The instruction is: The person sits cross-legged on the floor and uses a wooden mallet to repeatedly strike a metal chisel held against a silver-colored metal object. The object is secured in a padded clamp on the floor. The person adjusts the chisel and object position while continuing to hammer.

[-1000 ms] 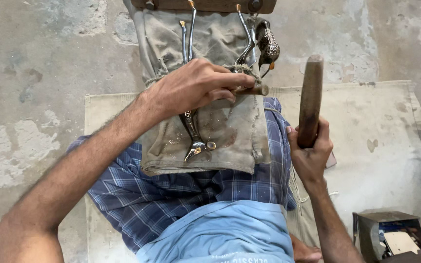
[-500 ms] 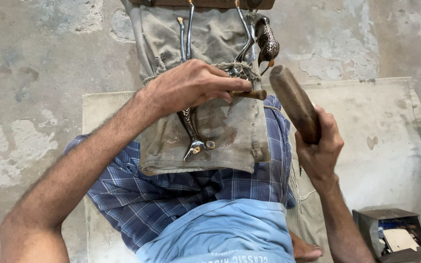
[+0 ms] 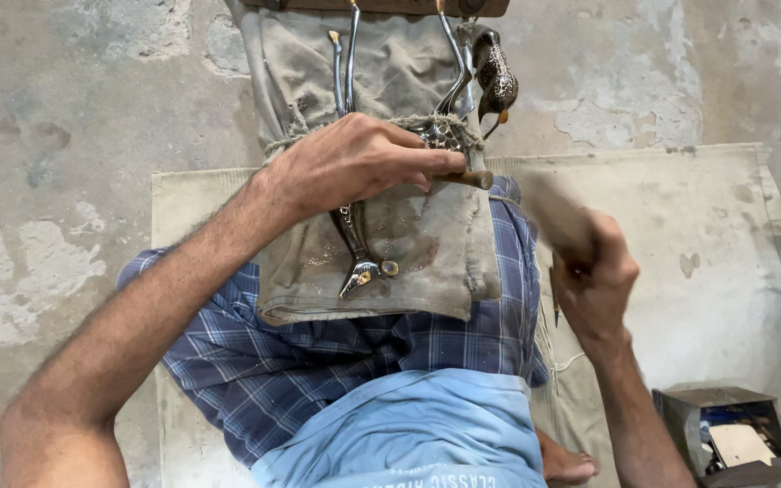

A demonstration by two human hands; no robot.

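Note:
My left hand (image 3: 354,167) grips a thin punch tool (image 3: 467,178), its tip pointing right against a small metal piece (image 3: 440,136) tied down with cord on a dirty canvas cloth (image 3: 427,262). My right hand (image 3: 594,276) holds a wooden mallet (image 3: 553,212), blurred by motion, its head just right of the punch's end. A dark engraved metal bird figure (image 3: 497,77) stands at the cloth's upper right. Two shiny metal rods (image 3: 352,54) run down the cloth and end in a clamp-like tip (image 3: 361,271).
A checked blue cloth (image 3: 318,370) and light blue shirt (image 3: 409,434) cover my lap. A pale mat (image 3: 698,244) lies on the concrete floor. A small open box of bits (image 3: 734,438) sits at the lower right, and a bare foot (image 3: 567,461) shows below.
The mallet swung from upright down and leftward toward the punch's end. My left hand stayed on the punch and the workpiece.

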